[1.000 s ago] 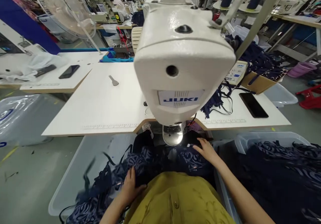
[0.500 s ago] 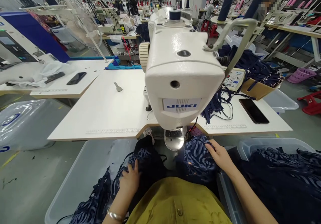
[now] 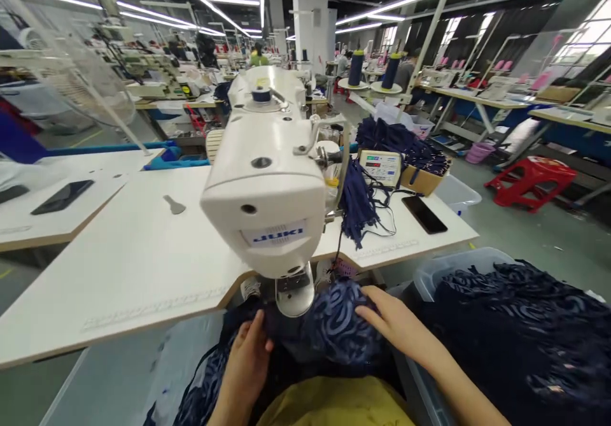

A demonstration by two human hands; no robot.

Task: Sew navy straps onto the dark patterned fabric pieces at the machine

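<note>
A white JUKI sewing machine [image 3: 267, 190] stands on a white table [image 3: 119, 254], its head facing me. Below its front end lies dark navy fabric with a pale blue swirl pattern [image 3: 334, 330]. My left hand [image 3: 245, 362] rests on the fabric left of the machine's lower end, fingers together and pressing the cloth. My right hand [image 3: 389, 324] lies on the fabric at the right, fingers stretched and curled lightly over it. A mustard-yellow garment [image 3: 334, 404] on my body shows at the bottom.
A clear bin [image 3: 458, 267] at right holds a heap of the same navy fabric [image 3: 520, 330]. On the table lie a black phone [image 3: 424, 214], navy straps [image 3: 356, 203] and a control panel [image 3: 380, 166]. A red stool [image 3: 529, 181] stands in the aisle. Another bin [image 3: 119, 381] sits lower left.
The view has tilted up and shifted right. Both hands have moved up toward the machine's lower end, bunching the patterned fabric beneath it.
</note>
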